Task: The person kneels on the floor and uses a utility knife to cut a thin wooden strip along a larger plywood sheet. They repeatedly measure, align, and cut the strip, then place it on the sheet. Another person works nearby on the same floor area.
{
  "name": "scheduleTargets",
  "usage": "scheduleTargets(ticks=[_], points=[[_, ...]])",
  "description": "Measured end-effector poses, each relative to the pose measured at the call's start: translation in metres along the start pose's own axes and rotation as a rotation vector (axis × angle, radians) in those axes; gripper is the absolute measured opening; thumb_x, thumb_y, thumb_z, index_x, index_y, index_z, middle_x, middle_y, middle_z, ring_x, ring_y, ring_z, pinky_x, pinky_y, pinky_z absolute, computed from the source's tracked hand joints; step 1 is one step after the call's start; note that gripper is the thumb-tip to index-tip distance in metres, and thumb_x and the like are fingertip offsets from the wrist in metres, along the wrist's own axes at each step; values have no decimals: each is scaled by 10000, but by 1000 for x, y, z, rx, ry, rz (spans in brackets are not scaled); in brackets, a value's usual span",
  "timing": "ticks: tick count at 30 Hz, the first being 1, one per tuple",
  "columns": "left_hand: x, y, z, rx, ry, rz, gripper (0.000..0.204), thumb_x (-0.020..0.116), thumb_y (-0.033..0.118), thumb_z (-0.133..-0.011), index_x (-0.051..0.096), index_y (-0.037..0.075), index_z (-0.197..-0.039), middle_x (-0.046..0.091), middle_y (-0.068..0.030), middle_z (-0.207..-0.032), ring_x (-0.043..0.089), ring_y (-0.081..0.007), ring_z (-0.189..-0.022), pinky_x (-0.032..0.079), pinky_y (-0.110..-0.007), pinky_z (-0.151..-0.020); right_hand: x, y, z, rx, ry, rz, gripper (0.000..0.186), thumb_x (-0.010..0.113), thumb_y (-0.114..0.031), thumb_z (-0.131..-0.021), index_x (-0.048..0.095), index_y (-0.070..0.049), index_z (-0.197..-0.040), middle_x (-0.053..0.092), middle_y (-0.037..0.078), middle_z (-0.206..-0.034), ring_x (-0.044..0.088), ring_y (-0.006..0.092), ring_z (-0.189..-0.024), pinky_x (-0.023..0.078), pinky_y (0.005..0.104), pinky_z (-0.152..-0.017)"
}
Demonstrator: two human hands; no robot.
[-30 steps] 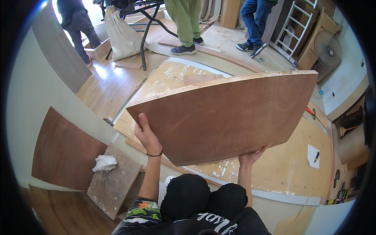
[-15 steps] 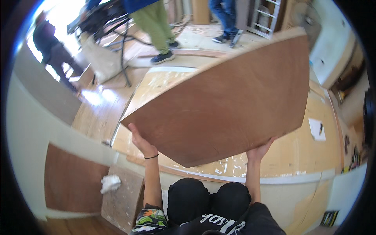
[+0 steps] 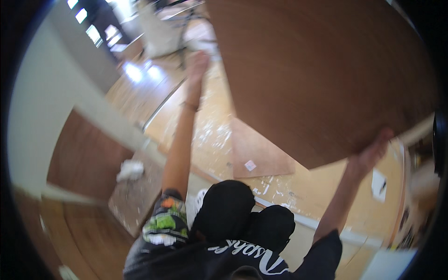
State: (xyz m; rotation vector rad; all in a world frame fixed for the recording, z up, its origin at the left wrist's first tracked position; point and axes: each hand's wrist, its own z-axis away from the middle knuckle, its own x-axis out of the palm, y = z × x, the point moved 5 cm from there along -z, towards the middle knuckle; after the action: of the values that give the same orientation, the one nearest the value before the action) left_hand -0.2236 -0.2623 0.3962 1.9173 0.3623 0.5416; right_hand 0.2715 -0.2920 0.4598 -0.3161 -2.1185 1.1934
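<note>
A large brown plywood board (image 3: 312,79) is raised across the upper right, tilted and blurred by motion. My right hand (image 3: 373,151) grips its lower edge. My left hand (image 3: 196,70) is raised beside the board's left edge, too smeared to show whether its fingers touch it. Below the board, a pale reddish wood piece (image 3: 256,156) with a small square label lies on the paint-spotted tan sheet (image 3: 317,186).
A white crumpled cloth (image 3: 130,169) lies on a stained board (image 3: 130,205) at left, by another brown panel (image 3: 81,158). Behind are a pale sack (image 3: 156,35), metal stand and blurred co-worker (image 3: 109,25). A white paper (image 3: 379,186) with a dark object lies at right.
The board has swung up and rightward, uncovering the pale piece beneath. Both hands have risen; the left has separated from the board's lower corner and moved higher. The view has shifted.
</note>
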Motion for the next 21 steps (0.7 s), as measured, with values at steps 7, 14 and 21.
scheduleTargets(ticks=[7,14,21], points=[[-13,-162,141,-125,-147,-121,942,711,619,-847,362,15,-1480,372,-212,-1517,310,-286,-1455,253,-390,-1191,-24,-16,68,36,-96,74,809,486,-587,-985,308,-9,-1523,288,209,-1584,277,359,-1464,190,534,-1236],[-81,-225,257,-754,377,-16,1440,715,836,-626,3,8,-1566,57,-248,-1625,135,-377,-1510,155,-479,-1220,7,-23,89,140,-47,109,838,413,-625,-989,227,-38,-1559,198,221,-1614,191,381,-1500,123,531,-1256],[-51,-167,212,-682,-271,609,1011,587,766,-831,226,192,-1581,320,-103,-1589,298,-271,-1458,259,-539,-1164,45,-32,98,7,-113,44,861,392,-717,-941,266,-124,-1552,260,216,-1581,198,408,-1493,162,600,-1234]])
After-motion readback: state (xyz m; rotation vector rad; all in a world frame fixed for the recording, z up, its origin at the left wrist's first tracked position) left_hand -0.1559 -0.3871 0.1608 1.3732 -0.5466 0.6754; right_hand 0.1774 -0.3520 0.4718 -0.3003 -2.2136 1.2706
